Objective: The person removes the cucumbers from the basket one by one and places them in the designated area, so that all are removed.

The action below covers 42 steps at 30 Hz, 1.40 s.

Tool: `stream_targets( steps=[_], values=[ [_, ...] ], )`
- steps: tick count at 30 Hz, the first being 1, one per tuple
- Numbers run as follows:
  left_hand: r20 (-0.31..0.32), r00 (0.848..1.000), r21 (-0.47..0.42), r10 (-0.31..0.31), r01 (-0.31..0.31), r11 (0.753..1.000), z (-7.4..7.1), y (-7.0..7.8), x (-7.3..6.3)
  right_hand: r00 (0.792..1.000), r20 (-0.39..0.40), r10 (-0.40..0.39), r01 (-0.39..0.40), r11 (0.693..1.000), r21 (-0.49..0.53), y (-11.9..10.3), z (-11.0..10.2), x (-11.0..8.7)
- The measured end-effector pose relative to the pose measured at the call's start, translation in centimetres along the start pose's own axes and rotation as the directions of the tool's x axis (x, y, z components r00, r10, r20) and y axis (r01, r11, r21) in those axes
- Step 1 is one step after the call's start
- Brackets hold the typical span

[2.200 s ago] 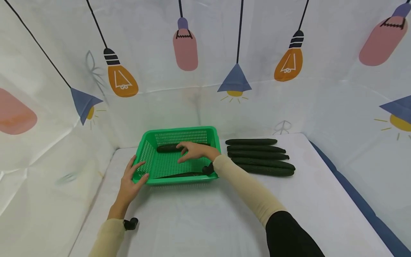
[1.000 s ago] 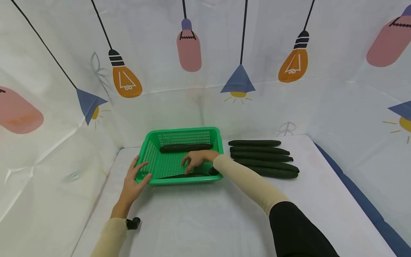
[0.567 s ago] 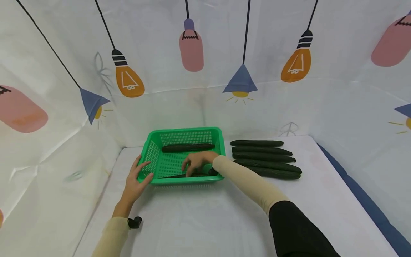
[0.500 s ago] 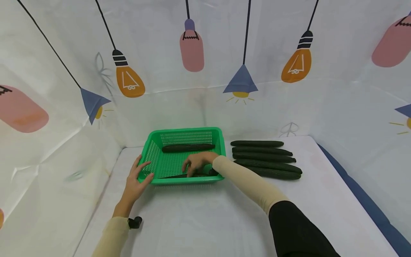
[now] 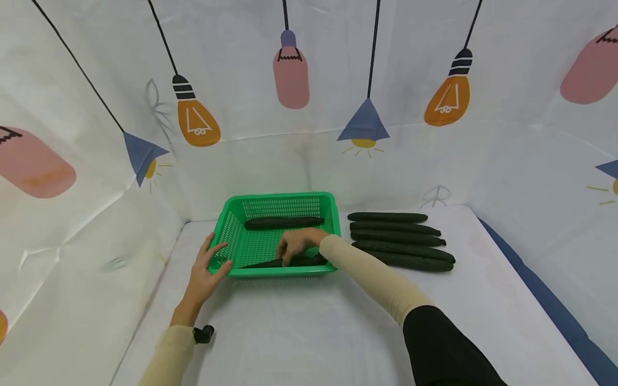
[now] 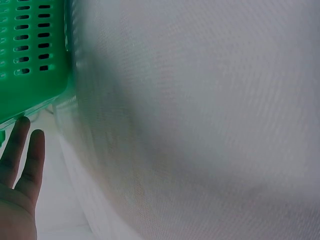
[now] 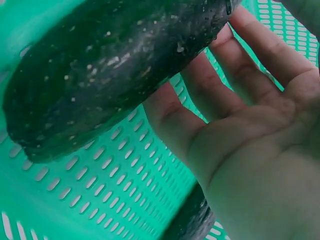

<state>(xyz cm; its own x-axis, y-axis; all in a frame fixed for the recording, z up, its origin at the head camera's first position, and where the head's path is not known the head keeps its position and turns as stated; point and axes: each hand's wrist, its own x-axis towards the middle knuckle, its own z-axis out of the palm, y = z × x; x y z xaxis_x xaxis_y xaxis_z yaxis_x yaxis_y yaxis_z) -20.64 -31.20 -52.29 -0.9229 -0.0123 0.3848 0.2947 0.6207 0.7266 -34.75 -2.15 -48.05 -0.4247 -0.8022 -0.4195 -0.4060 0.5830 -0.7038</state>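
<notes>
A green slotted plastic basket (image 5: pixel 285 272) stands toward the back of the table with two cucumbers in it. My right hand (image 5: pixel 300 244) reaches inside and grips the front cucumber (image 5: pixel 263 264). In the right wrist view, its fingers curl against the side of that cucumber (image 7: pixel 100 75), over the slotted floor. The other cucumber (image 5: pixel 284 223) lies along the basket's back side. At the basket's left front corner, my left hand (image 5: pixel 200 276) rests with fingers spread. The left wrist view shows two straight fingers (image 6: pixel 35 160) with their tips at the green rim.
Several cucumbers (image 5: pixel 398 235) lie side by side on the white table (image 5: pixel 309 332), right of the basket. A white sheet (image 5: pixel 232 166) printed with lamps and bulbs hangs behind and at the sides. Dark blue cloth (image 5: pixel 531 289) shows past the table's right edge.
My right hand has moved from above the back cucumber to the front one and gripped it. The front cucumber now shows higher above the basket's front rim. The left hand stays at the corner.
</notes>
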Motion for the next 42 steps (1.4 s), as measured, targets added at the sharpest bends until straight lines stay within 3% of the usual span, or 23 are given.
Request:
stream_targets(
  steps=[13,20,27,34,42],
  values=[
    [-0.005,1.0,-0.001,-0.003,0.003,1.0,0.0,-0.2,-0.1,0.981,-0.145,-0.128,0.133,0.991,0.027,-1.1,-1.4,-0.8],
    [-0.016,1.0,-0.011,0.006,-0.006,1.0,0.0,0.1,-0.1,0.964,-0.184,-0.194,0.187,0.981,-0.058,-2.7,-2.6,-2.6],
    [-0.021,1.0,-0.016,0.004,-0.005,1.0,0.1,0.1,-0.2,0.939,-0.253,-0.234,0.23,0.972,-0.044,-4.3,-3.1,-5.5],
    [-0.015,1.0,-0.002,-0.015,0.015,1.0,0.2,0.1,-0.3,0.913,-0.342,-0.222,0.211,0.975,-0.07,-4.6,-2.8,-8.9],
    [-0.03,1.0,-0.01,-0.01,0.01,1.0,0.2,0.1,-0.2,0.85,-0.481,-0.215,0.2,0.976,-0.082,-3.5,-1.1,-13.3]
  ],
)
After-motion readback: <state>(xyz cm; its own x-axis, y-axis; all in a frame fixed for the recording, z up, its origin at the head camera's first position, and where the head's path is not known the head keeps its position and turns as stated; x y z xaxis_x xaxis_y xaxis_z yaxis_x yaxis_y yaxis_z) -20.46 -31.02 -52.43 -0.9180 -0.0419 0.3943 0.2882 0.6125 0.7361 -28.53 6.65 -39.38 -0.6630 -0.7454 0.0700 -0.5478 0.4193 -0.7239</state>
